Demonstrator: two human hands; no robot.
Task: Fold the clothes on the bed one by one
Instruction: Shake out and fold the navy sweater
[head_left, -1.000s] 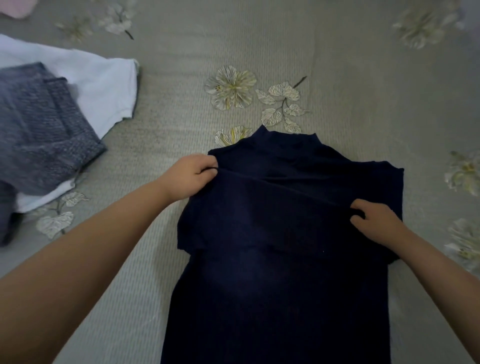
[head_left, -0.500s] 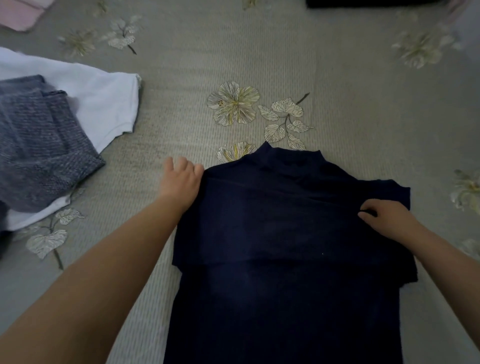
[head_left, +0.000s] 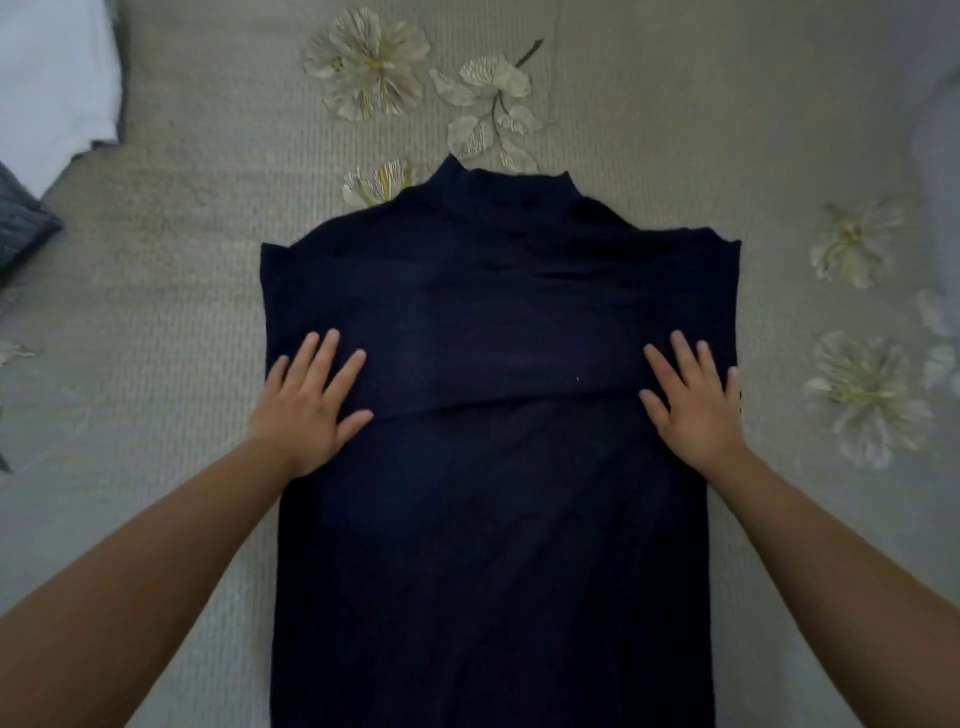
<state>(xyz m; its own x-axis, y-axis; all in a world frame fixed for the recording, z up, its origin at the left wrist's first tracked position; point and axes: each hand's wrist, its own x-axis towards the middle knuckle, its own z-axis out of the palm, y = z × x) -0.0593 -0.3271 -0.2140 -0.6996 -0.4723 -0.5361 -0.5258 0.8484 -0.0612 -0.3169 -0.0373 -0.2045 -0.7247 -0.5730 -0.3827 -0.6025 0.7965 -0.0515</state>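
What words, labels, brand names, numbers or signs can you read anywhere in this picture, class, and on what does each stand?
None can be read: the navy garment shows no label or print.
The bedspread carries only a flower pattern, no writing.
The white cloth at the far left is plain.

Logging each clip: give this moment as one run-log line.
item: navy top flat on bed | sleeves: folded across chest | left hand: open, pressing | right hand: open, pressing | stage: smoothing

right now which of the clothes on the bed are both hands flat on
The navy garment in the middle; left hand and right hand press it, while the white and grey clothes lie untouched.
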